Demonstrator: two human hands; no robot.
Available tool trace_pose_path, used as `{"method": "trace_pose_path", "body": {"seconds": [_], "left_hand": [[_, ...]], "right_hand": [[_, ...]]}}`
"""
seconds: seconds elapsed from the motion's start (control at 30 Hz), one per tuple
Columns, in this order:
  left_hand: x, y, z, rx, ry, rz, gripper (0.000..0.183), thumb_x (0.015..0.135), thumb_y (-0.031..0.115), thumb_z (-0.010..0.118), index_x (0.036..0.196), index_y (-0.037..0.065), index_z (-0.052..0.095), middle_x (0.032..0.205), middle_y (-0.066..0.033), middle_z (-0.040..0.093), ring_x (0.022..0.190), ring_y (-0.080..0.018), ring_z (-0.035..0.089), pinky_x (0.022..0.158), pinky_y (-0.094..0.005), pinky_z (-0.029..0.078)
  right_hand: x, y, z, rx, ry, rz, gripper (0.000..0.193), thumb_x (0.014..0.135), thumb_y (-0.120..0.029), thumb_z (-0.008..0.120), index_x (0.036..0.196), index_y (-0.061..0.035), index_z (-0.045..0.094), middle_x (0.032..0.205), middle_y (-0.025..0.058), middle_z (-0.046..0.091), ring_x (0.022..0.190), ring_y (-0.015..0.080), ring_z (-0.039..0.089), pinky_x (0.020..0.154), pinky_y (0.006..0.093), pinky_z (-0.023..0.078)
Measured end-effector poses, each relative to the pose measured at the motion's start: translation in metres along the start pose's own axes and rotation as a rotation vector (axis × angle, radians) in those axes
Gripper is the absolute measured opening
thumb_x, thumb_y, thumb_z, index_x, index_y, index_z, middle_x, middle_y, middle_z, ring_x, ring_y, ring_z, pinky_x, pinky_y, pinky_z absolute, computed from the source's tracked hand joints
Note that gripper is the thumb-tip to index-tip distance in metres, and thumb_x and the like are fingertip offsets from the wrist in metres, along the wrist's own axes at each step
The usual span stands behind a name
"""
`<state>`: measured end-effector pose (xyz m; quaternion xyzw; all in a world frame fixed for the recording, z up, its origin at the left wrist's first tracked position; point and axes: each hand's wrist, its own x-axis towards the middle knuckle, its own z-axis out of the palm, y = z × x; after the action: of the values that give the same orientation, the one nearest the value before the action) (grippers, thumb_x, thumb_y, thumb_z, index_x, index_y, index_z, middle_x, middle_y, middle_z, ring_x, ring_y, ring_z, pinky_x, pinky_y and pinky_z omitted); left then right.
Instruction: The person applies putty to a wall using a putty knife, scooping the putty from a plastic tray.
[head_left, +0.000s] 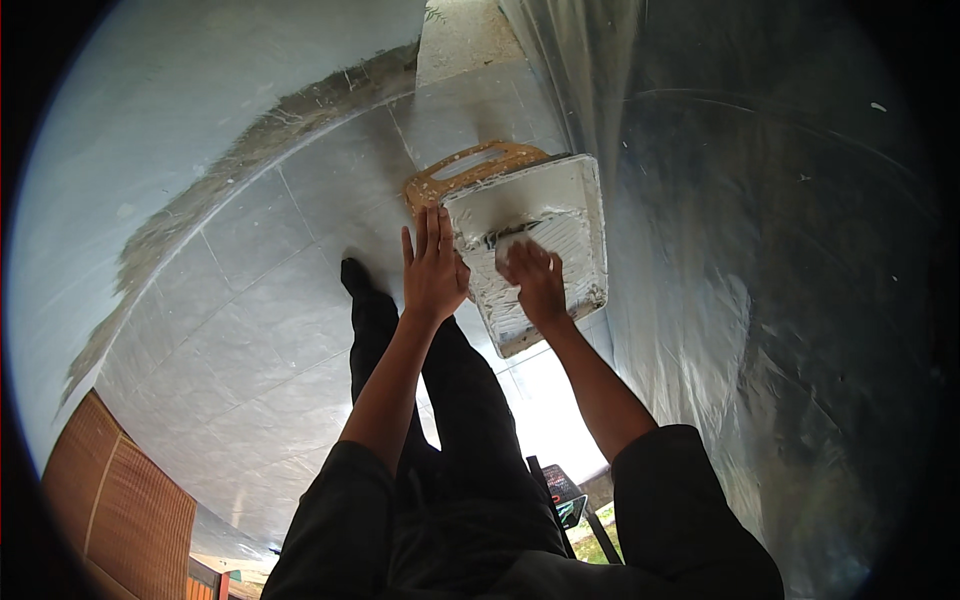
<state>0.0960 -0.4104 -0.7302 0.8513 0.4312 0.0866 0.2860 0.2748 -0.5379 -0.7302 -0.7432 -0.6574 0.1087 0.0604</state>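
Note:
A paint-caked white paint tray (530,195) with a ribbed slope is in front of me, smeared with wet-looking white paint. My left hand (437,268) is at its left edge, fingers stretched out, holding nothing that I can see. Over the ribbed part, my right hand (537,280) curls its fingers round a whitish lump (515,250). Motion blurs that lump, so its kind cannot be made out. A dark streak shows in the paint just beyond it. From behind the tray juts a tan plastic frame (425,185) with an opening, speckled with white.
Grey tiled floor (255,300) lies to the left, bounded by a pale wall (200,110) with a rough grey band along its base. Translucent plastic sheeting (700,300) hangs down the right side. A brown ribbed panel (135,490) stands at the lower left.

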Motion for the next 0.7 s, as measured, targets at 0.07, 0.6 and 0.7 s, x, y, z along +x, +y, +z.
{"method": "trace_pose_path", "body": {"seconds": [0.07, 0.6, 0.7], "left_hand": [[-0.001, 0.000, 0.002, 0.009, 0.007, -0.001, 0.088, 0.086, 0.016, 0.057, 0.160, -0.001, 0.014, 0.169, -0.0209, 0.012, 0.156, -0.0378, 0.016, 0.123, -0.0615, 0.015], [-0.005, 0.001, -0.005, 0.060, -0.020, -0.039, 0.080, 0.091, 0.017, 0.053, 0.160, -0.001, 0.017, 0.169, -0.0201, 0.012, 0.156, -0.0384, 0.014, 0.123, -0.0598, 0.017], [-0.001, 0.005, -0.018, 0.126, -0.073, -0.050, 0.080, 0.091, 0.017, 0.054, 0.160, 0.000, 0.018, 0.168, -0.0199, 0.013, 0.156, -0.0390, 0.014, 0.123, -0.0600, 0.017]], "right_hand": [[-0.045, -0.006, 0.012, -0.029, -0.036, 0.015, 0.045, 0.083, -0.003, 0.062, 0.128, -0.0080, 0.060, 0.129, 0.0043, 0.064, 0.133, 0.0218, 0.053, 0.104, 0.0456, 0.036], [-0.049, -0.060, 0.014, 0.334, -0.020, 0.512, 0.051, 0.080, 0.006, 0.055, 0.127, -0.0103, 0.067, 0.092, 0.0143, 0.071, 0.087, 0.0255, 0.070, 0.079, 0.0466, 0.049], [-0.038, -0.039, -0.018, 0.766, -0.166, 0.774, 0.046, 0.088, 0.006, 0.055, 0.131, -0.0068, 0.065, 0.087, 0.0080, 0.070, 0.070, 0.0165, 0.062, 0.070, 0.0343, 0.050]]}}
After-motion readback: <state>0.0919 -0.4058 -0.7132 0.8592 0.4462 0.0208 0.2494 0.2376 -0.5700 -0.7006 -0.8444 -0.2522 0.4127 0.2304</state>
